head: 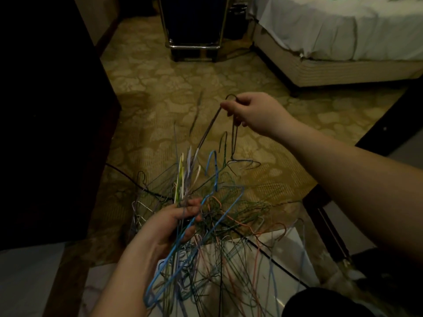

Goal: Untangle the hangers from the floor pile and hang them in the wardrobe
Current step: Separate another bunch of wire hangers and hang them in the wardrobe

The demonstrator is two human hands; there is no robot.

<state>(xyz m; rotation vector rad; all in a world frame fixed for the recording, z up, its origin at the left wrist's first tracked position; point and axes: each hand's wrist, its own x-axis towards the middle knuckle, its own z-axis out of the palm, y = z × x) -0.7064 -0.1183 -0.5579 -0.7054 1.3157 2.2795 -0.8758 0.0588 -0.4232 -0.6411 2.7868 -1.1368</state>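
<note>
The left hand [174, 221] has its fingers clamped around a bundle of tangled wire hangers [206, 213], which spreads over the patterned carpet [183, 83] and a pale floor patch at the lower edge of view. The right hand [254, 112] is raised above the tangle, fingers pinched on the hook of a dark hanger [209, 131] whose wire runs down into the bundle. A dark wardrobe side [45, 110] stands at left; a bed [343, 30] lies at upper right.
</note>
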